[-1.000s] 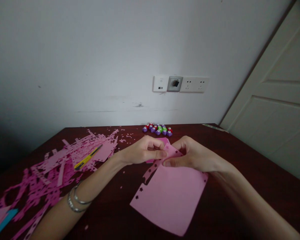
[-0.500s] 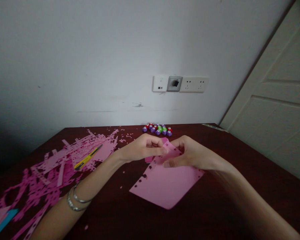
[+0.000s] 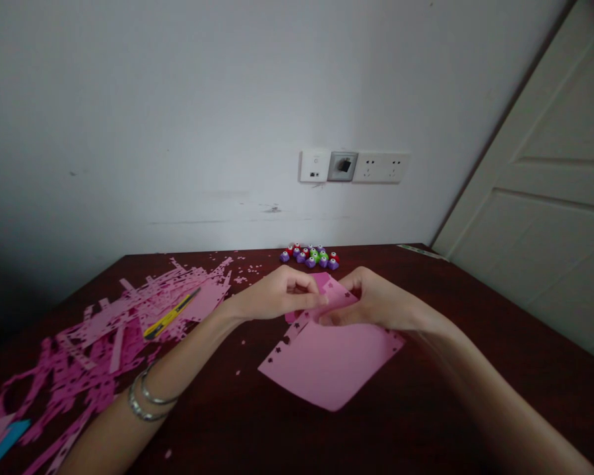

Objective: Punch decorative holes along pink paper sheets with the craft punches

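A sheet of pink paper [image 3: 334, 363] with small flower-shaped holes along its edges is held between my two hands, tilted toward me. My left hand [image 3: 292, 293] pinches its far corner between thumb and fingers. Closed on the same sheet, my right hand [image 3: 371, 300] grips it just right of that corner, thumb on top. Behind the corner shows a darker pink piece [image 3: 321, 280], partly hidden by the fingers; I cannot tell whether it is separate. Just beyond the hands stand several small craft punches [image 3: 314, 256] in purple, red and green.
Pink punched paper strips [image 3: 94, 349] lie heaped on the left of the dark table [image 3: 218, 422], with a yellow utility knife [image 3: 171, 315] on top. Blue paper [image 3: 4, 445] sits at the lower left. Wall sockets [image 3: 381, 168] are behind the table; a door [image 3: 549, 211] is at right.
The sheet's near part has shifted very slightly, and my right thumb has moved a little on it. Both hands keep their grip. The whole view has shifted slightly.
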A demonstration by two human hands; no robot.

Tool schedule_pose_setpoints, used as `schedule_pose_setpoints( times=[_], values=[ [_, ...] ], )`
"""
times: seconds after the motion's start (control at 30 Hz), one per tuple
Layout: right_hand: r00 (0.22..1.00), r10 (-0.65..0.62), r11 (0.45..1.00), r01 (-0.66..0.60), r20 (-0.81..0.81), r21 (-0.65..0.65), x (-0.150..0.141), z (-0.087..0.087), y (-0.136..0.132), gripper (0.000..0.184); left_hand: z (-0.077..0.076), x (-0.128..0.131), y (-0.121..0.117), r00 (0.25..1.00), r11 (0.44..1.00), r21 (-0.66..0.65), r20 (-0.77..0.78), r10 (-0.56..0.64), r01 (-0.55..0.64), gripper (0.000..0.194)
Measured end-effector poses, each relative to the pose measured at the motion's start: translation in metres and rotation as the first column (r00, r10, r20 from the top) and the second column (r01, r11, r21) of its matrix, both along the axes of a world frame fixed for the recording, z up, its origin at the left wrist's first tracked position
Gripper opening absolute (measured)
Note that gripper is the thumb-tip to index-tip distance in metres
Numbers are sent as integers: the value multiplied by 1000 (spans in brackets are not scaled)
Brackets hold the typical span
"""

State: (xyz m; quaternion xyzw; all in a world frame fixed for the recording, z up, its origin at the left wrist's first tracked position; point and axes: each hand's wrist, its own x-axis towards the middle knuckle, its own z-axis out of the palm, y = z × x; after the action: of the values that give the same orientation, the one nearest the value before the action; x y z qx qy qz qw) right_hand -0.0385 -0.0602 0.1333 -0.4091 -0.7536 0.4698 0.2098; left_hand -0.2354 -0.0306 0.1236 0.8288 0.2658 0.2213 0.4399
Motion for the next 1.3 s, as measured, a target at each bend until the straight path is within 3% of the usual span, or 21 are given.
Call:
schedule_pose_setpoints(
  times=[0.3,0.9,1.3],
  values=[
    [998,36,999,-35,-50,38,1,-5,4,28,1,1,-3,1000,1000,-15,-3,-3,2,32],
    [996,81,995,-78,-44,59,1,-1,-2,29,-6,3,-1,985,980,-134,106,-136,150,30],
    [996,90,995,-89,-23,55,1,3,-4,26,-9,5,-1,971,962,-199,183,-153,189,28]
  ],
)
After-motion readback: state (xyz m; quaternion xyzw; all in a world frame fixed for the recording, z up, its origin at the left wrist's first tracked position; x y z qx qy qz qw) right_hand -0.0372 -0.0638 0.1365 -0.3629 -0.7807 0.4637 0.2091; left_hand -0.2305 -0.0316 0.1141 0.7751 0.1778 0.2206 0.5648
